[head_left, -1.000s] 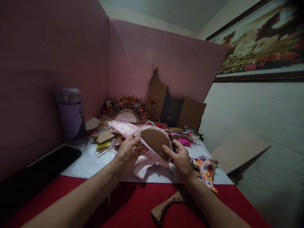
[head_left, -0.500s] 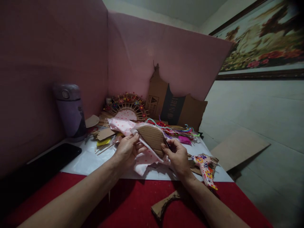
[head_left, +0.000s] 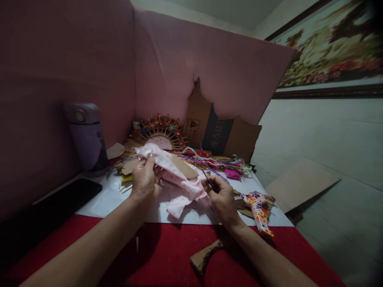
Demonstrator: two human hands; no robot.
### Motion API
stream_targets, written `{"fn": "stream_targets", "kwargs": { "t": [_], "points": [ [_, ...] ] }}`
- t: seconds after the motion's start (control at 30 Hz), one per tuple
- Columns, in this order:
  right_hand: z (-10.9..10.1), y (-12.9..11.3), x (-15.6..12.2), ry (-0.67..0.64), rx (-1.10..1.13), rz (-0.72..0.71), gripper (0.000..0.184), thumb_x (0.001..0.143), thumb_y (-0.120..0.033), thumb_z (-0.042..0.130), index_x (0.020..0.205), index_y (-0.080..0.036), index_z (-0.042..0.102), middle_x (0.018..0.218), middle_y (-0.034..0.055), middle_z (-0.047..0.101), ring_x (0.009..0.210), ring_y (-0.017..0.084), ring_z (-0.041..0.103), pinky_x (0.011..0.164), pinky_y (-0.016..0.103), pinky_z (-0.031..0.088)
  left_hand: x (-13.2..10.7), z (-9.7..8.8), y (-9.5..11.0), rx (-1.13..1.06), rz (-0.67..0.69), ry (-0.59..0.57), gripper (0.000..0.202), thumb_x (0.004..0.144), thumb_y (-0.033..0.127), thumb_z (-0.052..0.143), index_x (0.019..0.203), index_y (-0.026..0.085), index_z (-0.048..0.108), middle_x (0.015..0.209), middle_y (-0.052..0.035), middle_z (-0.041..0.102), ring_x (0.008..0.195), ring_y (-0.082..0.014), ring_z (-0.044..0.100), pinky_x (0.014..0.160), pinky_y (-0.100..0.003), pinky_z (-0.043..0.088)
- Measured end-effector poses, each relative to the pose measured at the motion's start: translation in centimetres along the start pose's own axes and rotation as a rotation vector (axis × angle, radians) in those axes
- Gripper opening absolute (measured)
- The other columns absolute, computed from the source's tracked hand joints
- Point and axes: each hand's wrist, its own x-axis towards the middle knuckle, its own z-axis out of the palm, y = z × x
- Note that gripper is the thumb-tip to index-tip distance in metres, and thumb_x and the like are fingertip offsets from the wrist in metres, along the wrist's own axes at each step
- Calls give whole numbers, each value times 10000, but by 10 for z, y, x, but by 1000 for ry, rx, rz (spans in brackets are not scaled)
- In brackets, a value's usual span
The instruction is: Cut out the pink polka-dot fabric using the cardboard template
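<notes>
My left hand (head_left: 146, 175) pinches the left end of a pink cloth with red dots (head_left: 179, 179) between thumb and fingers. A piece of brown cardboard (head_left: 184, 166) lies against the cloth, partly covered by it. My right hand (head_left: 220, 195) is closed around a thin dark tool (head_left: 205, 173) whose narrow tip points up and left; its kind is hard to make out. That hand is close to the cloth's right end, and I cannot tell whether it touches it. Loose folds of cloth hang over the white sheet (head_left: 119, 207).
Right of my hands lies a flower-patterned glue gun (head_left: 259, 209). A curved cardboard scrap (head_left: 206, 255) is on the red cloth in front. Coloured pipe cleaners (head_left: 215, 159), a decorated fan-shaped piece (head_left: 161, 133) and torn cardboard (head_left: 221, 131) are behind. A purple bottle (head_left: 86, 139) and phone (head_left: 68, 199) are left.
My left hand has moved left and up with the cloth. The cloth now covers more of the cardboard, which has tilted. My right hand has come away from the cardboard's edge.
</notes>
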Motion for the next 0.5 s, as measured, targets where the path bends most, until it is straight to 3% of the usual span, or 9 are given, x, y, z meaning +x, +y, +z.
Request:
{"fn": "stream_targets", "kwargs": {
  "t": [0.1, 0.3, 0.37, 0.5],
  "points": [
    [0, -7, -6, 52, -74, -52, 198, 873, -362, 491, 751, -206, 501, 612, -34, 458, 569, 132, 421, 552, 247, 331, -3, 4, 6, -79, 57, -103, 145, 864, 115, 479, 814, 178, 599, 719, 7, 679, 631, -107, 652, 709, -268, 535],
    [-3, -17, -17, 163, -240, -289, 81, 897, -244, 443, 833, -224, 488, 712, 0, 544, 608, 147, 493, 561, 261, 354, -17, 6, -3, -43, -244, -278, 166, 858, 77, 460, 747, 139, 566, 654, -13, 643, 587, -118, 629, 603, -268, 544],
    [-4, -19, -20, 136, -258, -418, 29, 859, -233, 514, 855, -231, 485, 745, 10, 546, 617, 153, 498, 559, 266, 366, -24, 6, -9, -11, -298, -294, 160, 858, 76, 458, 756, 131, 567, 660, -26, 645, 581, -125, 627, 577, -267, 544],
    [-2, -21, -23, 17, -369, -609, 214, 760, -222, 648, 913, -236, 498, 771, 28, 527, 688, 188, 518, 610, 297, 415, -37, 6, -19, 10, -383, -337, 137, 832, 56, 487, 743, 127, 563, 626, -25, 628, 551, -117, 612, 543, -232, 527]
  ]
}}
